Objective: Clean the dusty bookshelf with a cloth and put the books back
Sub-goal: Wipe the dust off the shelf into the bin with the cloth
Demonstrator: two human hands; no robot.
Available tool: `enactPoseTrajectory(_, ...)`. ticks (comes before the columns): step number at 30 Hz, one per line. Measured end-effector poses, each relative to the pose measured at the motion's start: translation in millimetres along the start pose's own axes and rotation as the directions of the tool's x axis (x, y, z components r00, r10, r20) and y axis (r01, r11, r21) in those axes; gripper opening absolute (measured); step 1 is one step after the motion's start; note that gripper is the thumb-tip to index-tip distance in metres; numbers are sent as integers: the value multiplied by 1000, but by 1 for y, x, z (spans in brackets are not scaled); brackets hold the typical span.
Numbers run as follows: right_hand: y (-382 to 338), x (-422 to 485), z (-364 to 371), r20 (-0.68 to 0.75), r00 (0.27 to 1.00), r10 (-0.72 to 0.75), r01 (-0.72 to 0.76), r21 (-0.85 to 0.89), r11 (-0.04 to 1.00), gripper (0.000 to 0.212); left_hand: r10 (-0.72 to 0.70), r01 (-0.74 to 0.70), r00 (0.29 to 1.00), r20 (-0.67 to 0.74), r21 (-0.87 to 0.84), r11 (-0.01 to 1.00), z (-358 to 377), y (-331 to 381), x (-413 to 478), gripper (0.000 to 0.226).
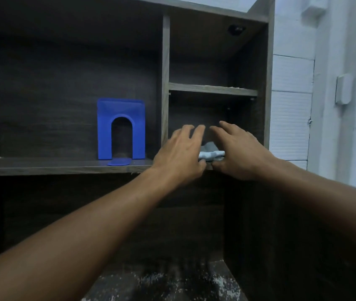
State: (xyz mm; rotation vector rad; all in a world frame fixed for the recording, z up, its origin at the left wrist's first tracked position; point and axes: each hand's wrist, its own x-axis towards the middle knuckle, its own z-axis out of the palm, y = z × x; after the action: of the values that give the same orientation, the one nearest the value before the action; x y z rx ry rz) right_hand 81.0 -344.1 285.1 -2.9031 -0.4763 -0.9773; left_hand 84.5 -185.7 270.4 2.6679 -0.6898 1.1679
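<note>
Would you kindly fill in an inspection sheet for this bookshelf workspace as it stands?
Surface: dark wooden bookshelf; pale specks on its small upper shelf and bottom board.
Job's things: light blue cloth bunched on the right compartment's floor; no books seen.
Clutter: blue bookend upright in the left compartment.
Grips: left hand and right hand, fingers spread, flank the cloth and touch it.
Cables: nothing seen.
Surroundings: white wall at right, bearing a white fitting.
</note>
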Motion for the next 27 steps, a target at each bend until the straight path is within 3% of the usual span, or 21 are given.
enactPoseTrajectory(7, 11, 32, 9, 66, 996, 61, -65, 59, 996, 73, -126, 146, 978, 165, -115, 983, 14, 2, 27, 76)
enactPoseTrajectory(14, 27, 48, 27, 168, 980, 105, -126, 118, 985, 50, -197, 267, 902, 384, -138, 954, 23, -1, 50, 50)
enactPoseTrajectory(27, 42, 57, 40, 89, 990, 109, -126, 212, 969, 26, -239, 289, 911, 335, -107, 951, 31, -19, 61, 47)
